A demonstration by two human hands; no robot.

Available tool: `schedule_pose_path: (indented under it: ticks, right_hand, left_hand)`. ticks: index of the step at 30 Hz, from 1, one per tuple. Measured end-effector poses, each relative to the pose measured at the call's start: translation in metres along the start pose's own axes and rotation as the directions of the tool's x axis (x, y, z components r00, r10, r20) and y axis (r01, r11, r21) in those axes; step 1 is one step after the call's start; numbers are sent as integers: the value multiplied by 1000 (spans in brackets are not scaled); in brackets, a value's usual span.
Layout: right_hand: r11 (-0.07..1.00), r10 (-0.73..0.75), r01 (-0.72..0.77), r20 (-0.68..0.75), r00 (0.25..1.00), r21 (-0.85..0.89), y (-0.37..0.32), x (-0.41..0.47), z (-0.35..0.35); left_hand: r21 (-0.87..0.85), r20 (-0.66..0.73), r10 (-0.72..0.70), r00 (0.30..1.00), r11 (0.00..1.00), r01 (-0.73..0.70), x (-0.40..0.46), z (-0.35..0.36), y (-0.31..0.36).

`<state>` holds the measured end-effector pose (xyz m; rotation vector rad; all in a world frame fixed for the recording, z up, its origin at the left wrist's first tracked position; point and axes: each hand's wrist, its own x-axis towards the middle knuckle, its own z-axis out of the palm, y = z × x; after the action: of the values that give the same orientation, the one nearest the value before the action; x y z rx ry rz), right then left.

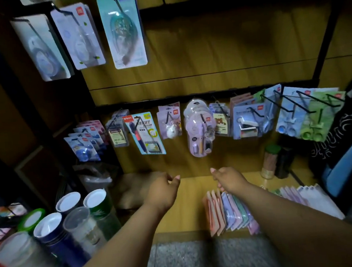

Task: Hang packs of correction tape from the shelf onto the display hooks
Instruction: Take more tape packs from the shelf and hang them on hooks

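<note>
Yellow wooden shelf [189, 206] under a dim display wall carries a leaning row of pastel card-backed correction tape packs [229, 211], orange to purple, near its front edge. Right hand [229, 179] hovers just above the row's far end, fingers loosely curled, holding nothing. Left hand [162, 189] hovers over bare shelf, fingers relaxed, empty. Three blister packs of correction tape [79, 35] hang on black wire hooks [290, 101] upper left. Lidded plastic cups [72, 221] stand lower left.

Packs [229, 210] on yellow shelf [189, 206]: orange, lilac, mint, pink.
</note>
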<state>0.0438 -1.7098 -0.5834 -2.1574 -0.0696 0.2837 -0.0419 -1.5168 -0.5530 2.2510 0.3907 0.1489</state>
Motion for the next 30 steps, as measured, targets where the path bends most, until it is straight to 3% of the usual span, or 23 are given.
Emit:
schedule_pose_path:
  ticks: [10, 18, 25, 30]
  right_hand:
    - [984, 173, -176, -74, 982, -39, 59, 23, 22]
    - [918, 368, -362, 3, 930, -163, 104, 52, 53]
    - [897, 361, -360, -48, 932, -257, 131, 80, 83]
    - [857, 441, -427, -16, 897, -288, 145, 97, 100]
  left_hand:
    - [-64, 175, -112, 978, 990, 125, 25, 52, -38]
    - [-111, 287, -252, 924, 950, 293, 45, 101, -92]
    - [-111, 347, -342, 873, 910, 400, 58, 134, -125]
    - [-135, 389, -383, 838, 876, 463, 63, 151, -137]
